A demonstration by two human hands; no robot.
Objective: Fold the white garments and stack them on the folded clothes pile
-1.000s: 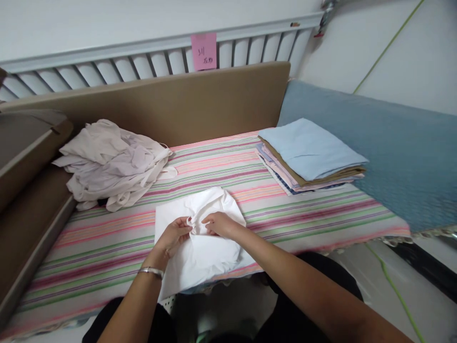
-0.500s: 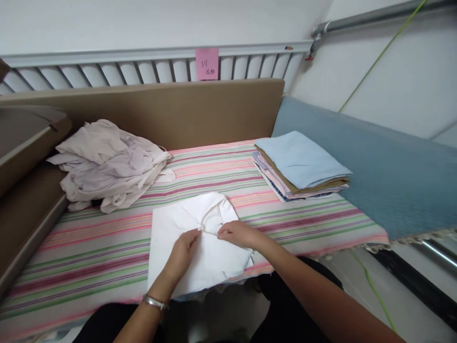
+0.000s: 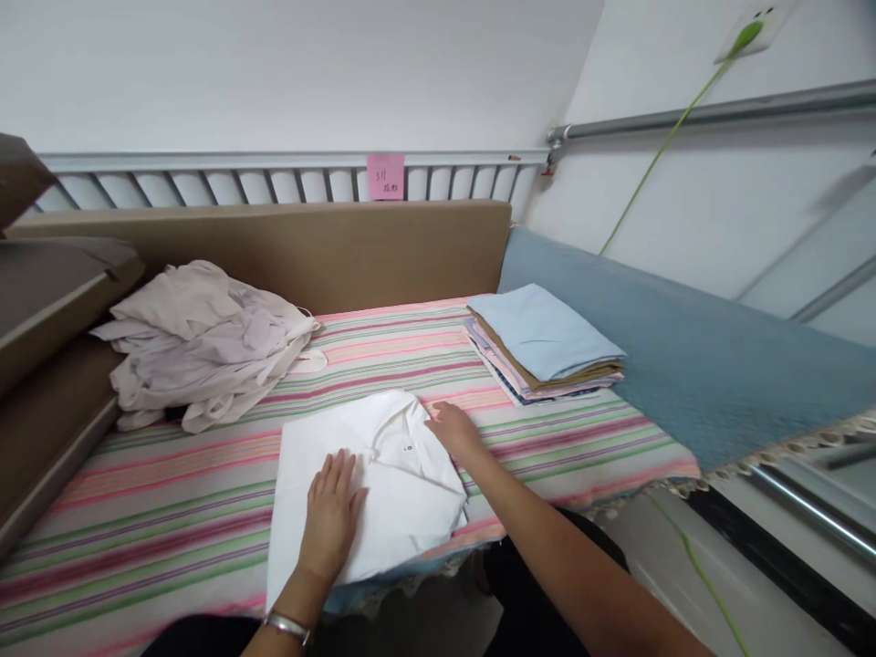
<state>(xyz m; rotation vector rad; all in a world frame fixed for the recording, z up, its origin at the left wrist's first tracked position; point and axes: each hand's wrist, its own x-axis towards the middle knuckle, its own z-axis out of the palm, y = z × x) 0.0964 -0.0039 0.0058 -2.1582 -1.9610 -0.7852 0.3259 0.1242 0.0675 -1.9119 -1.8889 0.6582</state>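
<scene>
A folded white shirt lies on the striped cloth in front of me, its collar at the far end and a small dark label mark inside the neck. My left hand rests flat on the shirt's left half, fingers stretched out, a silver bangle at the wrist. At the right side of the collar, my right hand has its thumb and fingers closed on the fabric edge. Its fingertips partly cover that edge.
A crumpled pile of pale garments lies back left beside cardboard boxes. Folded clothes are stacked back right, light blue on top. A brown board borders the striped cloth behind, and a blue-covered panel on the right.
My left hand has let go of the collar front and flattened on the shirt. My right hand has moved from the collar front to its right edge. The view has tilted up.
</scene>
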